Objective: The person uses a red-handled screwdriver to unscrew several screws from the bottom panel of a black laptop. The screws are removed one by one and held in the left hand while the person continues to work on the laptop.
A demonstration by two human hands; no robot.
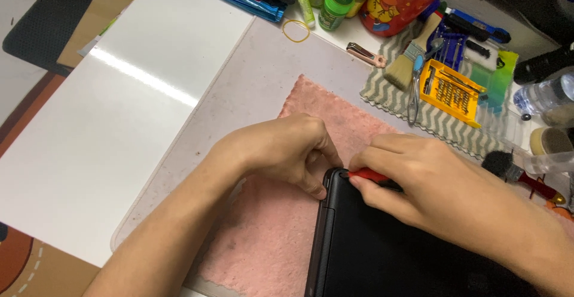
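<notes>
A black laptop (382,243) lies closed, underside up, on a pink cloth (263,237) in the lower right of the frame. Both hands meet at its upper left corner. The left hand (281,150) presses fingers and thumb against the corner edge, steadying it. The right hand (430,183) is closed around a red-handled tool (369,175) whose tip sits at that same corner. The case looks whole, with no cover lifted and no loose screws visible on the cloth, so the work seems to be at an early stage, with this corner in hand and the rest untouched. In the upper right, a yellow bit set (448,90), a brush (409,58) and a red mug (400,1) rest on the tabletop (257,75)
</notes>
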